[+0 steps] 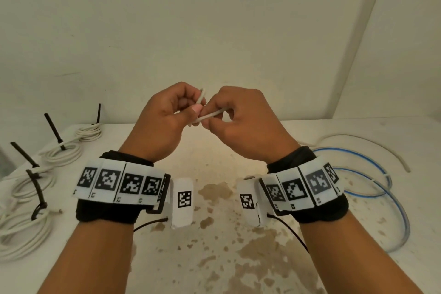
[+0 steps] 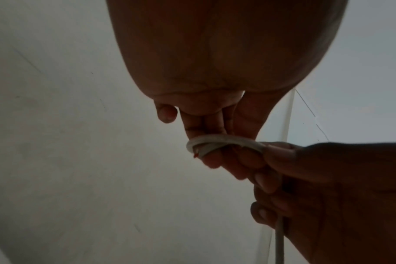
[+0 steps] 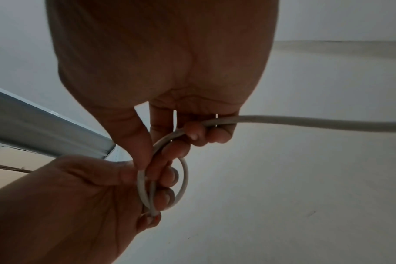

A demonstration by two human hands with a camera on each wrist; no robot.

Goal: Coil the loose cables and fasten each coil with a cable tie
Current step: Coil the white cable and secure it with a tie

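Both hands are raised above the table, working one white cable (image 1: 210, 114). My left hand (image 1: 171, 112) pinches a small first loop of that cable (image 2: 215, 141) between thumb and fingers. The loop (image 3: 183, 180) is a single small ring, and the cable's cut end (image 3: 155, 214) lies by the left fingertips. My right hand (image 1: 236, 117) curls its fingers round the cable (image 3: 305, 122) just beside the loop; the rest runs off to the right.
Several white coils bound with black cable ties (image 1: 59, 150) lie along the table's left side. A loose white cable (image 1: 372, 145) and a blue-and-grey cable (image 1: 372, 174) lie at the right. The table's middle (image 1: 214, 234) is stained. A wall stands close behind.
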